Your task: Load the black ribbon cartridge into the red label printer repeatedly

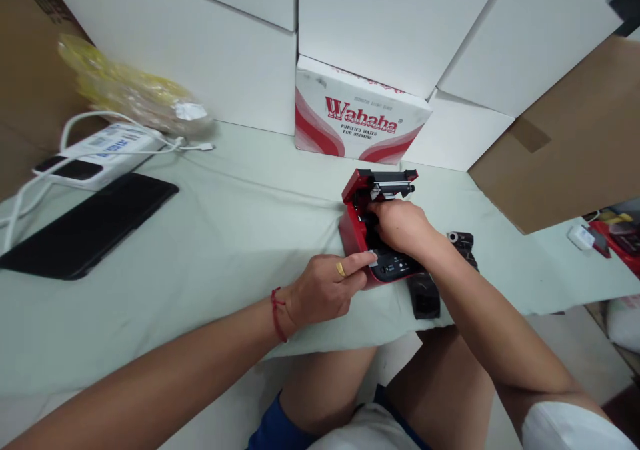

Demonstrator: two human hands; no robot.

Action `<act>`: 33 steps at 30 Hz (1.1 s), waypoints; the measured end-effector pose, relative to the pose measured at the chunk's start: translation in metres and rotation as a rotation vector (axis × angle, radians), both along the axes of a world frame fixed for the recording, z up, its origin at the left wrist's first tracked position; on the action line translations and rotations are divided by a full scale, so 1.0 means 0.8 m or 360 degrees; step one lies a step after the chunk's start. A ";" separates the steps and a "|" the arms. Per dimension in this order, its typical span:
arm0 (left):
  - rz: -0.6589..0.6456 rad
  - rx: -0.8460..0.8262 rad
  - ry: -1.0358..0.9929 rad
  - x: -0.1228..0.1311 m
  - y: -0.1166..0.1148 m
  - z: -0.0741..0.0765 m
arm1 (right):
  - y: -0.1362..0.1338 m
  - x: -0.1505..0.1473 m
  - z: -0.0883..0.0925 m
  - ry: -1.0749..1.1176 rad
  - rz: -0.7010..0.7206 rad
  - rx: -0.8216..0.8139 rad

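Grip?

Left hand (pixel 323 295) at the red box's (pixel 351 237) eight o'clock: index laid on the rim, other fingers curled at the side. Clamped or just bracing, can't tell. Right hand (pixel 403 227) reaches inside from four; fingertips hidden, so can't tell if they pinch anything.

Box location?

On the cloth (pixel 240 237), wearer's twelve. Lid (pixel 356 181) up at the far end, dark panel (pixel 393 265) at the box's six.

Doing it well?

My read: press down with the left so the box won't skate. Roll the right wrist toward three; it's blocking the view in. Mind the raised lid, knuckles are close. Don't force by feel.

Around it?

Dark bundle (pixel 465 245) at three, black pouch (pixel 426 301) at five, both near. Wahaha carton (pixel 360 117) behind at twelve. Black slab (pixel 93 227) at nine, well apart.
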State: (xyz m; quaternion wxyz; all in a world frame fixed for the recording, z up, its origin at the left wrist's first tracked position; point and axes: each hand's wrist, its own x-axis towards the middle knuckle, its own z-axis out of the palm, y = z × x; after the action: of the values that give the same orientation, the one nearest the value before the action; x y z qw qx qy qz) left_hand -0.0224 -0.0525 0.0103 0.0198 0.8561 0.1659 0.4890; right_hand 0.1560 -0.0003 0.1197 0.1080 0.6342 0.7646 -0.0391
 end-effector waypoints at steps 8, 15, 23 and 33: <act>0.0005 -0.0001 0.0027 0.001 -0.002 -0.004 | -0.048 0.060 0.017 0.0807 0.0202 0.0132; 0.0035 0.0024 0.0020 0.002 -0.001 -0.004 | -0.042 0.085 0.038 0.0625 0.0209 -0.0098; -0.0028 0.0002 0.0009 -0.001 -0.002 0.000 | -0.009 0.050 0.059 0.0280 0.0460 -0.0697; -0.0014 0.0045 0.0011 -0.002 -0.001 0.002 | -0.008 0.054 0.062 0.0282 0.0591 -0.1010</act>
State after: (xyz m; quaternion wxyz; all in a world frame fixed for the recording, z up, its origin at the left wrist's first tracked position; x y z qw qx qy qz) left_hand -0.0237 -0.0532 0.0121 0.0091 0.8588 0.1553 0.4882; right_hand 0.1990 -0.0063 0.1692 0.2377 0.4139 0.8228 -0.3086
